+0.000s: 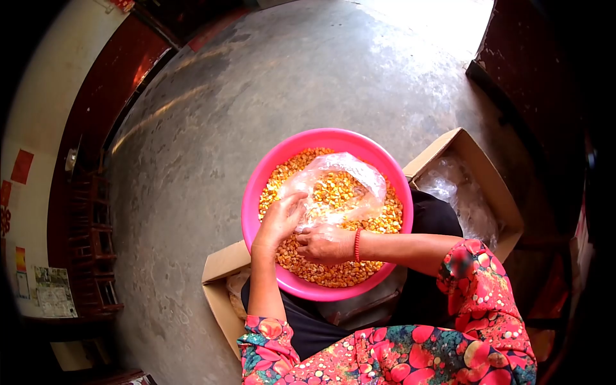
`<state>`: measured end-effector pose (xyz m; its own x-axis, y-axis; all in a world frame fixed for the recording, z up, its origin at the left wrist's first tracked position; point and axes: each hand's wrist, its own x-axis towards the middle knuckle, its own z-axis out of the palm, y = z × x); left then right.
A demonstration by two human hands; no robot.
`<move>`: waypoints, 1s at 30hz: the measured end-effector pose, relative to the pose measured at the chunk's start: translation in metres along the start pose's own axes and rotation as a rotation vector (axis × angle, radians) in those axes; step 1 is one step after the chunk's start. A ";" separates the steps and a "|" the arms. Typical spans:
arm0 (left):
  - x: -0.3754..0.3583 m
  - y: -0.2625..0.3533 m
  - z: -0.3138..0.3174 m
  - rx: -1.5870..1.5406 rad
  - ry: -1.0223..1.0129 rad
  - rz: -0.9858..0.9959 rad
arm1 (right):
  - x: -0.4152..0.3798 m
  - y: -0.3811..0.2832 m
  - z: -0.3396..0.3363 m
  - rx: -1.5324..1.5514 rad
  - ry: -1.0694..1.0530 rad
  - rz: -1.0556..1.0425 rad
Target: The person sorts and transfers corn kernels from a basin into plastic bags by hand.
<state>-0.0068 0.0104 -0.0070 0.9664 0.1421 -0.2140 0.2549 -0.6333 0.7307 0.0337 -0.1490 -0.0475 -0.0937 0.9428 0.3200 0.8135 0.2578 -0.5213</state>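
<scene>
A pink basin (249, 192) full of yellow-orange corn kernels (330, 273) rests at my lap. On the corn lies a clear plastic bag (367, 172), its mouth toward me, with kernels showing in or through it. At the bag's near left edge is my left hand (281, 219), its fingers bent over the film and gripping it. My right hand (326, 244), with a red bead bracelet at the wrist, is closed on the bag's near edge just above the kernels. Its fingertips are partly hidden.
To the right of the basin stands an open cardboard box (507, 199) holding clear plastic bags (459, 192). Another cardboard box (221, 301) sits at the lower left, partly behind my arm. Wooden furniture (96, 237) lines the left wall above the concrete floor (186, 160).
</scene>
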 end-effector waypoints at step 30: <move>-0.002 0.009 -0.001 0.035 -0.012 -0.025 | 0.007 -0.004 -0.020 1.535 -0.257 0.803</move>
<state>-0.0060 0.0055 0.0004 0.9594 0.1490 -0.2394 0.2770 -0.6562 0.7019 0.0418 -0.1471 -0.0272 -0.1797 0.8930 -0.4127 -0.5180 -0.4426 -0.7320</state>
